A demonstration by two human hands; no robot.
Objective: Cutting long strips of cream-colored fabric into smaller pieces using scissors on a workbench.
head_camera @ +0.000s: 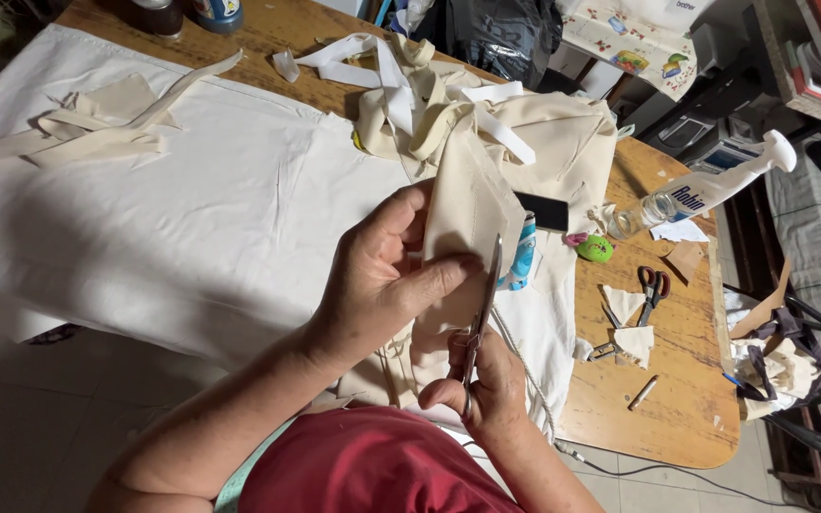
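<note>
The left hand [382, 280] pinches the cream cloth [472, 204] taut so the right hand [486, 380], closed on scissors [483, 309], cuts straight.

A: Light reads even and soft, from overhead. White cloth [192, 190] on the left is the brightest patch, close to washed out, folds barely showing.

B: Shadows?

A: Faint ones under the left hand [382, 275] and beside the cream fabric strip [467, 204]. Floor near left sits dim and grey; far corners go dark, detail lost in the black bag [501, 33].

B: Sharpness?

A: Centre crisp; scissors [482, 304] blades catch a small glint. Wide-lens bend at the edges: wooden table [677, 380] rim curves, right-side shelving leans. The person's red shirt [372, 475], nearest the camera, looks slightly soft.
</note>
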